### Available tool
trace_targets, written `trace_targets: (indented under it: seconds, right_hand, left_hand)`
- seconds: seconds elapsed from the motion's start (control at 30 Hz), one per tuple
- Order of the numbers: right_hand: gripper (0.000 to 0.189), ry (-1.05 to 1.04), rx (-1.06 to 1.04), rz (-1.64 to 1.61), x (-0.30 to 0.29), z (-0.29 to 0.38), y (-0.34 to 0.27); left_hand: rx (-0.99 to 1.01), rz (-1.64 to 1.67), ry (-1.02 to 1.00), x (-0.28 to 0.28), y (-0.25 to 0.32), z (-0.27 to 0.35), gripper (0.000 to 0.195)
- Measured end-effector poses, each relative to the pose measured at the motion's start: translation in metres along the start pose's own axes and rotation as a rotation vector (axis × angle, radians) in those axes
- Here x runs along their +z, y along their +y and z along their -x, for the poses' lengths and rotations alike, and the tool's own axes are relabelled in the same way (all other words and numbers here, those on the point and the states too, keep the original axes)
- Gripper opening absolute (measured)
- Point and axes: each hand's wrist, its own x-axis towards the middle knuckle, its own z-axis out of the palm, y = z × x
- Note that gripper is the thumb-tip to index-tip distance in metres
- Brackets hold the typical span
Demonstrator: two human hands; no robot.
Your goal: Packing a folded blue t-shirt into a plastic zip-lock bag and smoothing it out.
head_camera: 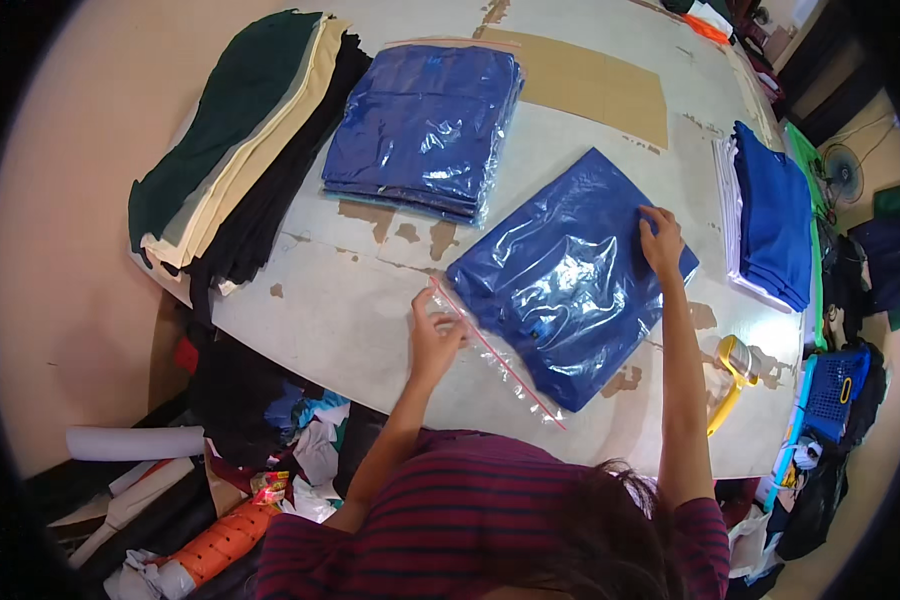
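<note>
A folded blue garment in a clear plastic zip bag lies slantwise on the table before me. Its strip with a red line runs along the lower left side. My left hand is at the upper left end of that strip, fingers curled, thumb and fingertips near the plastic; whether they pinch it I cannot tell. My right hand rests on the bag near its right corner, fingers bent against the film. Behind and to the left sits a stack of similar bagged blue garments.
Folded dark green, cream and black cloths lie at the table's left. A brown cardboard sheet is at the back. Folded blue and white cloths and a yellow-handled tape dispenser are on the right. The worn white table has a curved near edge.
</note>
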Motion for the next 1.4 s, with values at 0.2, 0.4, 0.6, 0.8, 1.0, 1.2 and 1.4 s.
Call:
trace_targets:
  seconds: [0.2,0.4,0.6,0.8,1.0,1.2,1.4]
  right_hand:
    - [0.028,0.028,-0.045,0.054,0.001,0.012,0.011]
    - [0.029,0.088,0.074,0.125,-0.009,0.039,0.005]
    - [0.030,0.061,0.190,0.136,-0.043,0.104,0.001]
    - [0.030,-0.080,0.351,-0.007,-0.073,0.222,-0.035]
    - [0.036,-0.615,0.048,-0.340,-0.059,0.296,-0.134]
    - [0.029,-0.581,-0.212,-0.519,-0.072,0.304,-0.137]
    - [0.023,-0.067,0.321,-0.669,-0.071,0.318,-0.064]
  left_hand:
    - [0.061,-0.150,-0.034,0.011,0.005,0.001,0.078]
    - [0.305,-0.325,-0.036,0.019,0.030,-0.013,0.077]
    - [0.463,-0.678,-0.178,0.031,0.104,-0.062,0.076]
    - [0.716,-0.946,-0.295,0.094,0.158,-0.107,0.065]
    - [0.978,-1.061,-0.314,0.164,0.171,-0.111,0.063]
    - [1.033,-0.790,-0.445,0.183,0.127,-0.074,0.077]
    - [0.851,-0.789,-0.205,0.080,0.078,-0.042,0.073]
